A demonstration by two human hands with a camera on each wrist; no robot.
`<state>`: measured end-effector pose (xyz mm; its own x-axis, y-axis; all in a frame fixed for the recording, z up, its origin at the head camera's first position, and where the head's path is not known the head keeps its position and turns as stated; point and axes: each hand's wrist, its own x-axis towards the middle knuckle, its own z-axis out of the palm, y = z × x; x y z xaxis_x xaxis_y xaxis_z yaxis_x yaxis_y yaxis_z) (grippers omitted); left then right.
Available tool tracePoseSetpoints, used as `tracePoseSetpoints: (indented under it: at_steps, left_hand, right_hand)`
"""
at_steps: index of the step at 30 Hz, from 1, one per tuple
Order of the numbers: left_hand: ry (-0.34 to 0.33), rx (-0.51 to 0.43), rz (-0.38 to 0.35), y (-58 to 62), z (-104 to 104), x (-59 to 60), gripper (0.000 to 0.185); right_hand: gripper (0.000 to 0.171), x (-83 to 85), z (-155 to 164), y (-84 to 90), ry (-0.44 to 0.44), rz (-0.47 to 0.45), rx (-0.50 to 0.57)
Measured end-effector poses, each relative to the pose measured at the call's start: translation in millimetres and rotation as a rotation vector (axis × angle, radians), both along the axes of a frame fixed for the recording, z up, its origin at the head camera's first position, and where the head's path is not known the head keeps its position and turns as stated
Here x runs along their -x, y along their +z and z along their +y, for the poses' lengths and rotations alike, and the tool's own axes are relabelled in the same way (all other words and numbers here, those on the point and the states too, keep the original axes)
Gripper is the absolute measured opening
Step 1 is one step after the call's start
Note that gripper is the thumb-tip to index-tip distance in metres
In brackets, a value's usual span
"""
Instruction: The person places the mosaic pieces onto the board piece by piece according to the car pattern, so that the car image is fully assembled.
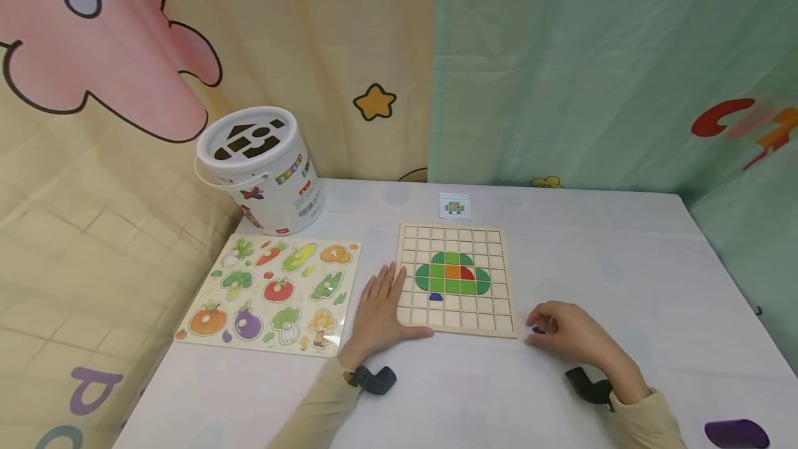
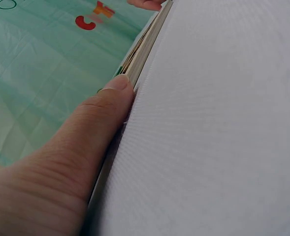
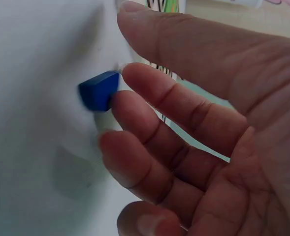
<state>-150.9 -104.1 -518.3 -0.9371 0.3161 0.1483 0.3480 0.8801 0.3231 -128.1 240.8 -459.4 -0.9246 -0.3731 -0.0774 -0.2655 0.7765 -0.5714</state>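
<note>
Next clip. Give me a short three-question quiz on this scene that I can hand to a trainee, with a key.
1. True or false: the left hand rests flat beside the square wooden grid board.
2. Which does the right hand touch? A. the white lidded bucket B. the small blue wooden block C. the vegetable peg puzzle
3. Fill in: the small pattern card lies on the white table on the ___ side of the grid board.

Key: 1 true; 2 B; 3 far.
</note>
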Motion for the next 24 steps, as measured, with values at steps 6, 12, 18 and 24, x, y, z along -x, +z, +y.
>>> tracePoseSetpoints:
  at_steps: [6,12,18,24]
  left_hand:
    - [0.0,-0.001,0.002,0.0,0,-0.3,0.121]
    - [0.001,-0.003,0.001,0.3,0,-0.6,0.121]
    - [0.003,0.002,0.002,0.1,0,-0.3,0.121]
    - [0.001,-0.001,-0.005,0.6,0,-0.4,0.121]
  right_hand:
    - [0.021,-5.7,11,-4.5,0.002,0.028,0.029]
    - [0.019,-5.7,15,-7.9,-0.006,0.065,0.044]
    - [0.017,-2.8,14,-11.3,-0.03,0.088,0.035]
    - [0.014,-2.2,11,-9.5,-0.056,0.072,0.018]
